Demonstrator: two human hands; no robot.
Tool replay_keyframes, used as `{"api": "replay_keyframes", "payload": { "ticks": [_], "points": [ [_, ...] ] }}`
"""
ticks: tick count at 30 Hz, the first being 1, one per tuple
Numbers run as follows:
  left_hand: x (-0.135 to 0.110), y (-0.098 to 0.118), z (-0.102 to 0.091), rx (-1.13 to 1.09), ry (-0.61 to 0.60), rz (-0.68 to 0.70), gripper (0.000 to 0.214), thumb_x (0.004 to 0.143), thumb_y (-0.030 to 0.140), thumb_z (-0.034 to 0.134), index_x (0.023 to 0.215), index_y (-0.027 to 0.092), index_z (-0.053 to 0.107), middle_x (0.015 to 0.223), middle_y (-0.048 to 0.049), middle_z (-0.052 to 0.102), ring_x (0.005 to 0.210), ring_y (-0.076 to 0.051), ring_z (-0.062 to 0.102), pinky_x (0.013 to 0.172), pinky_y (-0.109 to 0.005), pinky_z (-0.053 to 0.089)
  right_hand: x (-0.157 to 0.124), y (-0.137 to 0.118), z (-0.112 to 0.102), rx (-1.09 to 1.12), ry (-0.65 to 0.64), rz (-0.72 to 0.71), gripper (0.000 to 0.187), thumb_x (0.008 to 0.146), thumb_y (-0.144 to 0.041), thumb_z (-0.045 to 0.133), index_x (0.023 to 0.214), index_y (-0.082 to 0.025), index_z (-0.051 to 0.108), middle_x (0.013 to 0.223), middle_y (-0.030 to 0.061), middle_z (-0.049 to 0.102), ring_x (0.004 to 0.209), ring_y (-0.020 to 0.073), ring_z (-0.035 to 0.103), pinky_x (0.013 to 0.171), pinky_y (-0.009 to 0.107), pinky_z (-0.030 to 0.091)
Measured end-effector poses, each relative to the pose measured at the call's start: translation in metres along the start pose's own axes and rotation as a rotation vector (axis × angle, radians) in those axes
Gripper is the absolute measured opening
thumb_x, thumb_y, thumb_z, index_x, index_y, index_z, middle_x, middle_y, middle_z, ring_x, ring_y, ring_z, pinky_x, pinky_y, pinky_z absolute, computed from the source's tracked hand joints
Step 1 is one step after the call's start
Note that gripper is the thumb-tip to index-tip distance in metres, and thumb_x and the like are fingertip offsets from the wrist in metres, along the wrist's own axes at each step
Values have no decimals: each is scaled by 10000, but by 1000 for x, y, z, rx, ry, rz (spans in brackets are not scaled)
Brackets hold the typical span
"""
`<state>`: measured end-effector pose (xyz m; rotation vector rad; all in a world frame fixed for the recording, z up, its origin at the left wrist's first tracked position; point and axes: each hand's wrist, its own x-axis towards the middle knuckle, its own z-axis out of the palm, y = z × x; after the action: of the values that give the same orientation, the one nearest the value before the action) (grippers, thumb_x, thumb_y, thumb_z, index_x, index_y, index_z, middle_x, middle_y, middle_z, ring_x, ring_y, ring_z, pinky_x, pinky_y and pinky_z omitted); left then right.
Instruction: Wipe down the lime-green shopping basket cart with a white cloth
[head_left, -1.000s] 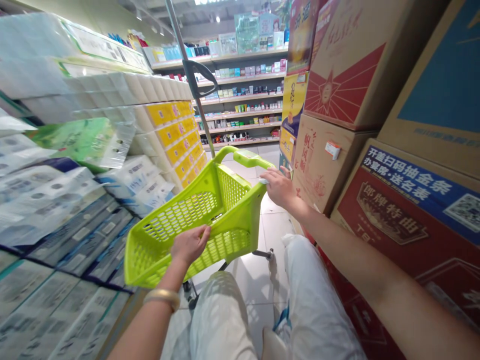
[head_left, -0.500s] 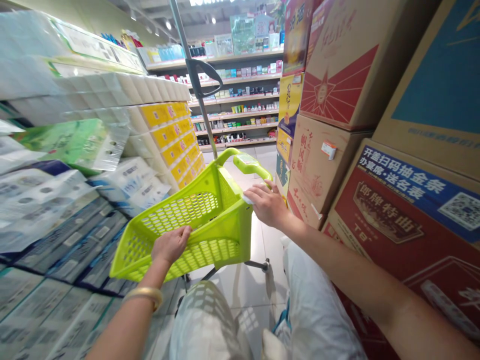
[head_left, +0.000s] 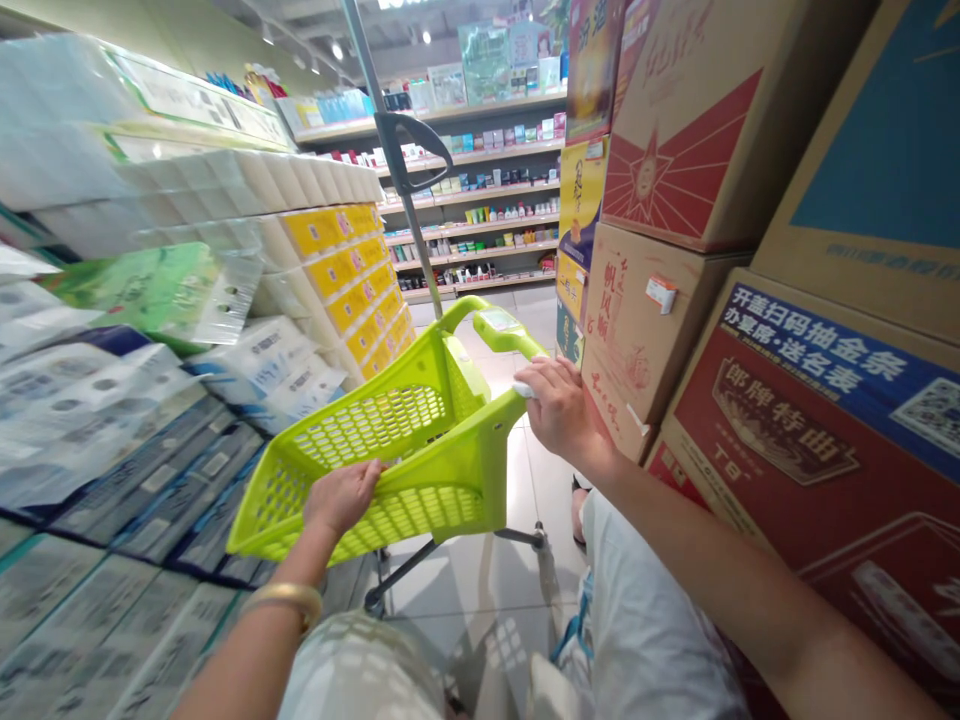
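A lime-green plastic shopping cart (head_left: pixel 442 490) with perforated sides stands turned sideways in front of me, and its basket looks bare inside. My left hand (head_left: pixel 343 497) is closed over the near rim, fingers curled inside the basket. At the handle end, my right hand (head_left: pixel 556 405) is wrapped around the cart's corner and handle, with something small and white under its fingers. The curved green handle (head_left: pixel 499 325) rises beyond that hand. A gold bangle (head_left: pixel 289 597) circles my left wrist.
Printed liquor cartons (head_left: pixel 780 430) are stacked close on my right. Packs of tissue paper (head_left: pixel 150 440) and yellow-labelled rolls (head_left: pixel 337 270) crowd the left. A metal pole with a dark grip (head_left: pixel 405 150) stands behind the cart. Stocked shelves (head_left: pixel 480 215) cross the far end; tiled floor (head_left: pixel 480 575) lies below.
The cart and both hands have shifted slightly right in view, the right hand most. My legs have moved, and a foot in a dark shoe now shows beside the cart.
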<state>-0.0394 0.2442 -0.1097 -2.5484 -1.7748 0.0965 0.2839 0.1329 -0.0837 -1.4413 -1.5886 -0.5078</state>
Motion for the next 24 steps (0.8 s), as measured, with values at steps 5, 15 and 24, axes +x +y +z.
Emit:
{"api": "replay_keyframes", "payload": {
  "ticks": [5,15,24],
  "points": [
    [-2,-19,3,19,84,149,586,908,354,185,1200,229,677,1106,-71,745,1020,-254,669,834,-363,471,-17,-16,-16,57,10,-76,321,825,-99,470,1076,-211,636,1087,59,698,1174,226,569,1114,396,281],
    [-37,60,-32,-532,693,361,439,947,354,327,1246,154,578,1235,-152,615,1185,-272,555,1040,-458,419,-47,-59,-18,155,122,-157,354,896,-146,428,1190,-228,606,1180,38,705,1246,198,554,1133,383,253],
    [-67,160,-78,-962,518,443,380,977,373,307,1159,192,587,959,-63,679,858,-191,647,813,-342,507,-70,-61,-28,207,134,-252,425,908,-102,395,1249,-261,592,1241,18,694,1311,158,524,1190,387,151]
  ]
}}
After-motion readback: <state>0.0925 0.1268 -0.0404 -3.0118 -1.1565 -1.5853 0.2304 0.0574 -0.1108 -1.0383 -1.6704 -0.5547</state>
